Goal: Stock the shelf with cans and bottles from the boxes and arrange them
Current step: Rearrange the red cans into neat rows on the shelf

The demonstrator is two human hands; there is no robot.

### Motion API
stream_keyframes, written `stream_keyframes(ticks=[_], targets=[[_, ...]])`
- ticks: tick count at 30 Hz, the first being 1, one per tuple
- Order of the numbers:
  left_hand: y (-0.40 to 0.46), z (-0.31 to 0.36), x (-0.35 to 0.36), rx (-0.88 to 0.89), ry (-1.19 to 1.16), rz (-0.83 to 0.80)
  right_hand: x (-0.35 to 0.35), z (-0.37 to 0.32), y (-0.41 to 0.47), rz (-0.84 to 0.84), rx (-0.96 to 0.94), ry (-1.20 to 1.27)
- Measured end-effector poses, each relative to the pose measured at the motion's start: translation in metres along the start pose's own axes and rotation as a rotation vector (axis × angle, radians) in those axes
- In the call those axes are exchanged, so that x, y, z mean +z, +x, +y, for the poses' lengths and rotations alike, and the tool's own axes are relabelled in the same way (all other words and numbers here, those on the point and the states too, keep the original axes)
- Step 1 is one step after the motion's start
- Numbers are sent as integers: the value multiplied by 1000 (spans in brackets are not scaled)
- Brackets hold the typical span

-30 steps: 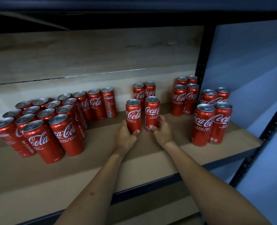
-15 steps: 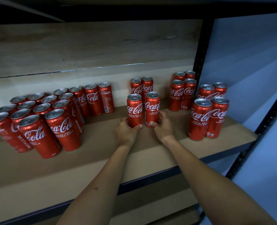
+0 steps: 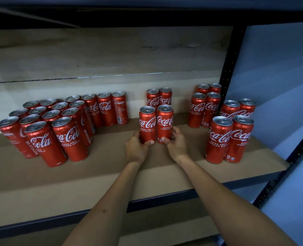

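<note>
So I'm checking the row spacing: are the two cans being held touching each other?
Cannot tell. In the head view the left can and right can stand side by side with only a thin dark line between them.

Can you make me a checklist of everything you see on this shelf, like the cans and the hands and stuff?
Surface: brown shelf board, dim light.
Job's things: red cola cans, upright; big bunch left, two pairs in the middle, four pairs right.
Clutter: nothing seen.
Hands: left hand grips the left front can; right hand grips the right front can.
Cables: nothing seen.
Surroundings: black shelf post, pale blue wall.
</note>
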State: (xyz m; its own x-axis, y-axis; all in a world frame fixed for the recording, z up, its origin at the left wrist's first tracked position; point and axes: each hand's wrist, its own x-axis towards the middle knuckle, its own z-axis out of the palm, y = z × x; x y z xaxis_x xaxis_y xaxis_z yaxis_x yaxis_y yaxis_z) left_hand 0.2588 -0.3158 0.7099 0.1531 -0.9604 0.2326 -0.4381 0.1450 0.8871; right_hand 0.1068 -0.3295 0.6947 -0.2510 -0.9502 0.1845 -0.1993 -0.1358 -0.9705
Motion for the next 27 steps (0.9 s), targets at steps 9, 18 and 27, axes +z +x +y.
stream_keyframes(ticks=[9,18,27], targets=[[7,2,3,-18,32,79,8,8,16,-68,-73,-33],[11,2,2,-33,64,83,11,11,30,-78,-122,-28],[12,3,2,-42,41,76,10,10,28,-68,-109,-9]])
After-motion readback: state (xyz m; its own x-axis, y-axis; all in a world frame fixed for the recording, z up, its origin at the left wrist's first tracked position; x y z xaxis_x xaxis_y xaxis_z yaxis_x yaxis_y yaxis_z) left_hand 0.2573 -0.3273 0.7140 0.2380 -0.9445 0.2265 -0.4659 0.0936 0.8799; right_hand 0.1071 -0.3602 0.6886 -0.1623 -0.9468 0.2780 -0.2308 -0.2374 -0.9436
